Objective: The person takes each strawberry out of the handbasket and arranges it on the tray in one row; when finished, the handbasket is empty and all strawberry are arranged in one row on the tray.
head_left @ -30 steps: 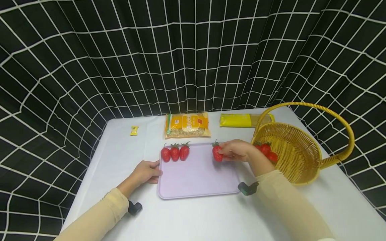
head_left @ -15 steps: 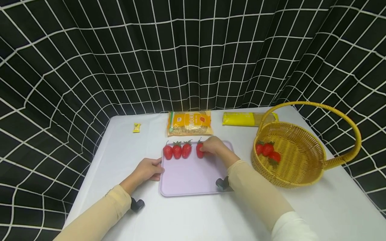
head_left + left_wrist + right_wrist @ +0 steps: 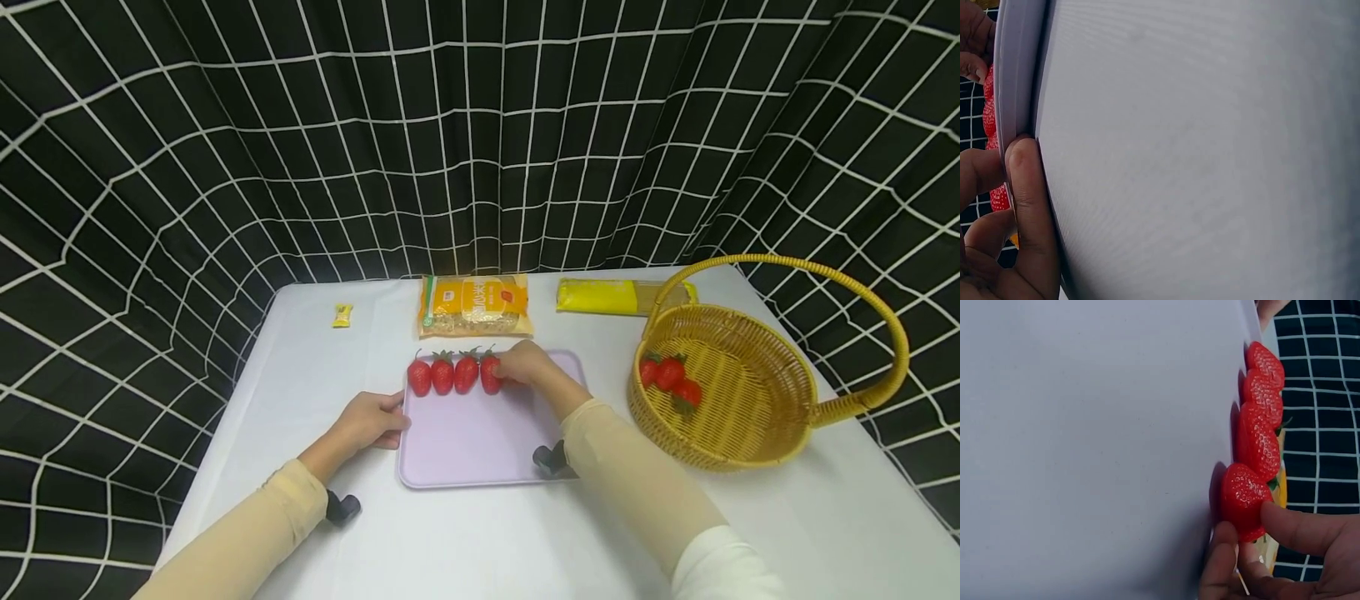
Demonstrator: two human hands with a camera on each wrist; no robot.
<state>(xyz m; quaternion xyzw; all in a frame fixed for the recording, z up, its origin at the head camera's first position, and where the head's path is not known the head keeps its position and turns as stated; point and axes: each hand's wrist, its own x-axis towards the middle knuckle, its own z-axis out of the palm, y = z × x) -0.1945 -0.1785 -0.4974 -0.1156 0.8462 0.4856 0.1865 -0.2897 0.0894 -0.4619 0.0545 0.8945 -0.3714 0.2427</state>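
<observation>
A lilac tray (image 3: 472,442) lies on the table with several red strawberries along its far edge. My left hand (image 3: 371,419) grips the tray's left rim, thumb and fingers on either side of it in the left wrist view. Between thumb and fingers my right hand (image 3: 527,363) pinches the rightmost strawberry (image 3: 1242,499), which stands on the tray beside the third strawberry (image 3: 1257,440). The strawberries stand side by side at the back left of the tray, green leaves facing the far edge. Part of the held strawberry is hidden by my fingers.
Right of the tray stands a yellow wicker basket (image 3: 806,392) with a tall handle, several strawberries (image 3: 671,372) inside. Behind the tray lie an orange grain bag (image 3: 474,306) and a yellow noodle pack (image 3: 600,296). A small yellow wrapped sweet (image 3: 342,315) lies back left.
My right hand has carried the strawberry leftward across the tray, up to the others in the row. The left hand stays on the tray's rim. The head view has shifted slightly.
</observation>
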